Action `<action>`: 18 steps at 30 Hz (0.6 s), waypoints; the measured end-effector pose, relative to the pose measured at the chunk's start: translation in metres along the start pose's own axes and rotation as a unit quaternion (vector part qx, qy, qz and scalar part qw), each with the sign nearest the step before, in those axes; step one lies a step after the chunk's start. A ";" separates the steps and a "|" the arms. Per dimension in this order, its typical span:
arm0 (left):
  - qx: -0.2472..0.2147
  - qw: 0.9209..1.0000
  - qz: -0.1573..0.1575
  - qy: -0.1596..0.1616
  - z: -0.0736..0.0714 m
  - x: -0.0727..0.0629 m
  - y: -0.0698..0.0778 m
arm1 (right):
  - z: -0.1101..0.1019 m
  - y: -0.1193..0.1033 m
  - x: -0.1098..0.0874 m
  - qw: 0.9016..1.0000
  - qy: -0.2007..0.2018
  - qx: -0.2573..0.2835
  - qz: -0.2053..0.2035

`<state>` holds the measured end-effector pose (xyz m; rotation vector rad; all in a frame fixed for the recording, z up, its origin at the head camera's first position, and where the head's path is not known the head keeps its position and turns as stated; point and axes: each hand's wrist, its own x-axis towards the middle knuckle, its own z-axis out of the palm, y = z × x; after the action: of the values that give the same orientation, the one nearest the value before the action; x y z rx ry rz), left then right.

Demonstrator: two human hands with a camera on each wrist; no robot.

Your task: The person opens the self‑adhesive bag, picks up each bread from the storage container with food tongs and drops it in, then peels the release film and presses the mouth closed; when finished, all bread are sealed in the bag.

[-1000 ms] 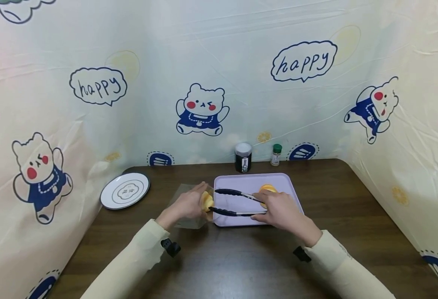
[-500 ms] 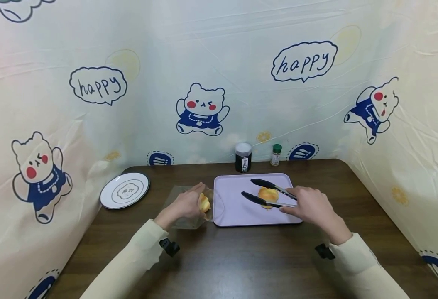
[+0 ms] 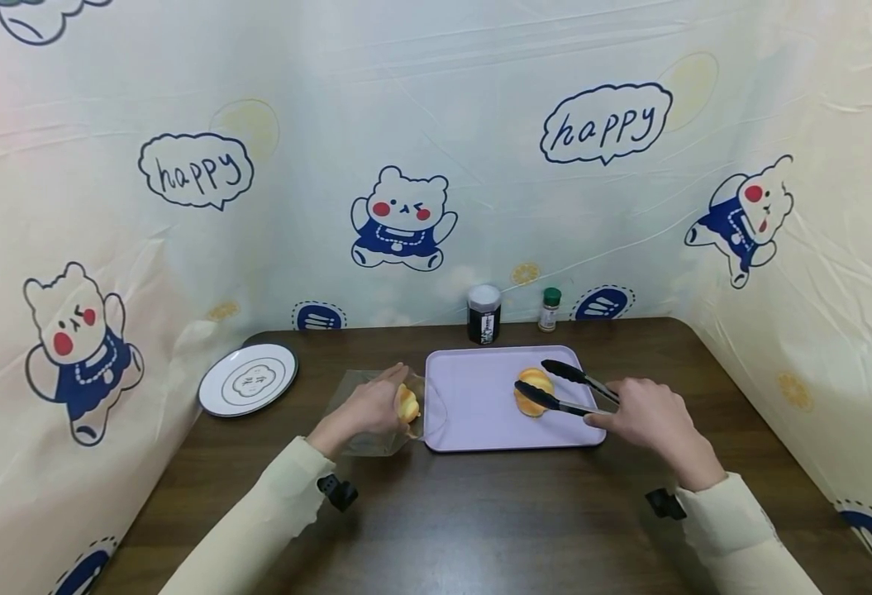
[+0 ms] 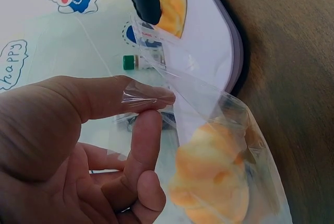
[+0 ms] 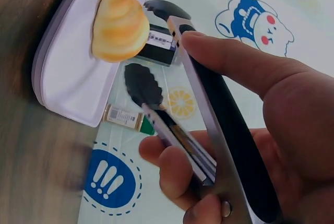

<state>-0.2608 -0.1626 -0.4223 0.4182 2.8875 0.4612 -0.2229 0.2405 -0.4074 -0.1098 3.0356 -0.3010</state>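
Bread (image 5: 120, 28) partly behind tongs (image 5: 227, 125) in curled right grip (image 3: 651, 417), bag (image 3: 376, 445) in pinching left grip (image 3: 370, 406), jar (image 3: 483, 321) beyond tray (image 3: 465, 413).

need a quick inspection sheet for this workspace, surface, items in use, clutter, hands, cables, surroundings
Surface: dark brown wood-grain table; lavender rectangular tray lies on it.
Job's things: golden ridged bun on the tray; second golden bun inside clear plastic bag; black-and-silver metal tongs, spread, gripping nothing.
Clutter: round white dark-rimmed plate at the table's left edge; dark jar with whitish lid and small green-capped bottle behind the tray.
Hands: left hand pinches the bag; right hand holds the tongs.
Cables: nothing seen.
Surroundings: pale cartoon-printed sheet behind and at both sides.
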 end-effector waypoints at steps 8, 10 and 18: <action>-0.006 1.000 -0.010 -0.003 0.001 0.001 0.000 | 0.004 -0.004 0.004 1.000 -0.010 0.002 -0.014; -0.007 1.000 -0.012 -0.004 0.001 0.001 0.000 | 0.005 -0.005 0.005 1.000 -0.004 -0.003 -0.025; -0.002 1.000 -0.005 -0.002 0.000 -0.001 0.001 | 0.002 -0.009 -0.004 1.000 0.007 -0.023 -0.010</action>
<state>-0.2594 -0.1621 -0.4223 0.4036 2.8820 0.4640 -0.2181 0.2312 -0.4075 -0.1404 3.0586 -0.2342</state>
